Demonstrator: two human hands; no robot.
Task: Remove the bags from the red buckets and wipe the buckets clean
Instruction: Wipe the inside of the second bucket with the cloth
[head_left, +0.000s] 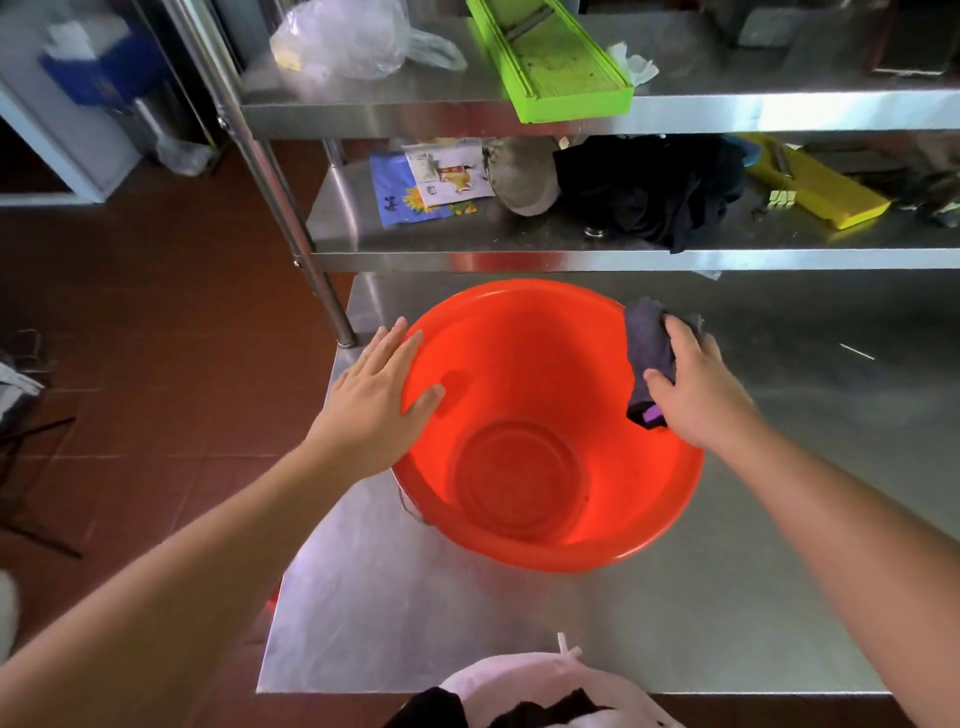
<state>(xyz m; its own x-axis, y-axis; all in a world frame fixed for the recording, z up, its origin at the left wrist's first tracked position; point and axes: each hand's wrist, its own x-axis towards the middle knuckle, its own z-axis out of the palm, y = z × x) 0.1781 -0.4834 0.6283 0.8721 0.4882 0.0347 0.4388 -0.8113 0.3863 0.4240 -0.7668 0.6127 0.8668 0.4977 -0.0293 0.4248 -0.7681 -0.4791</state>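
A red bucket (524, 374) stands upright on the steel table (415, 623), with no bag or anything else inside it. My left hand (374, 400) lies flat on the bucket's left rim, fingers spread, thumb inside the wall. My right hand (696, 395) presses a dark grey cloth (647, 353) against the bucket's right rim, the cloth folded over the edge.
Steel shelves rise behind the bucket. The lower shelf holds paper packets (431, 182), a pale bowl (524, 176), black fabric (654, 187) and a yellow slicer (821, 192). A green slicer (556, 62) and clear plastic bag (353, 36) sit higher. Red tiled floor (156, 312) lies left.
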